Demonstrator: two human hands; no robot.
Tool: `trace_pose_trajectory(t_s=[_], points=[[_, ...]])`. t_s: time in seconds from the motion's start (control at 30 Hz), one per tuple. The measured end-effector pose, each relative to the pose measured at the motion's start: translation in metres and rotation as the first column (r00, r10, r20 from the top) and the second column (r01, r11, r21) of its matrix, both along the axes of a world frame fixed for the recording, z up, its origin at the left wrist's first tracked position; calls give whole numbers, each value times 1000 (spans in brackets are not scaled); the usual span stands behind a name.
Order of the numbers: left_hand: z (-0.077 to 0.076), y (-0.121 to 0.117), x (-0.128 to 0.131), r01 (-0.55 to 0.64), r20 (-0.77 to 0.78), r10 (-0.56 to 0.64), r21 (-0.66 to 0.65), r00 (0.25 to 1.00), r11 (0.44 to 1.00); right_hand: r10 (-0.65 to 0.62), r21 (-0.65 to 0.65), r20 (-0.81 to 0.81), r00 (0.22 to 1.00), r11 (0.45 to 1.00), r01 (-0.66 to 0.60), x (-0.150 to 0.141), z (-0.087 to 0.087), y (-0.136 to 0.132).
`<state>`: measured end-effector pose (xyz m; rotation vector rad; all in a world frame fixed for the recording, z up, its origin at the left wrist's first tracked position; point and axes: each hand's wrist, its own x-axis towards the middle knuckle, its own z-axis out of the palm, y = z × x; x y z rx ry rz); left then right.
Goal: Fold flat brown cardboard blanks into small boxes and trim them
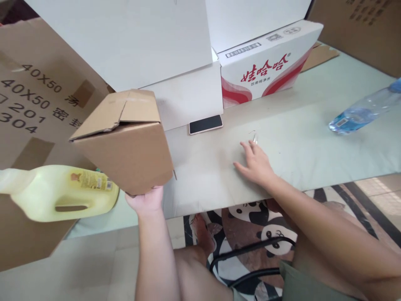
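A brown cardboard box stands at the left of the table, its top flaps folded over with a gap at the seam. My left hand is under its near lower end with the palm turned up, and the box hides most of the fingers. My right hand is over the table with its fingers spread. Close to its fingertips is a small shiny piece, too small to name; whether the fingers touch it I cannot tell.
A yellow jug lies at the left before a large printed carton. A phone rests by white boxes and a red-and-white carton. At the right lies a water bottle. A black metal frame is below the table's near edge.
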<state>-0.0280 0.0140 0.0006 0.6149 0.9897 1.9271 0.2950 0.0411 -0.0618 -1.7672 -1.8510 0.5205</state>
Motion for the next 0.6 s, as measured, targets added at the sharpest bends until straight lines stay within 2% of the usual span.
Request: trace_pose_trajectory(t_s=[0.07,0.17,0.3,0.37,0.5,0.6], points=[[-1,-1,3,10,-7,-10,-9,1000,1000,4,15,99,995,1000,-5,-1,-2,-3],[-5,-2,5,51,3,-51,-38,999,998,-69,41,217,974,997,62,4,4,-7],[-11,-2,5,87,92,-76,-120,993,989,-5,-150,314,950,987,54,14,17,-7],[-12,0,7,118,127,-96,-173,987,978,35,-227,308,951,973,38,16,22,-5],[-11,4,15,213,153,-179,-244,972,946,52,-301,221,974,954,17,11,34,-6],[-13,4,11,232,174,-185,-307,967,923,80,-330,26,996,942,-67,8,43,-12]])
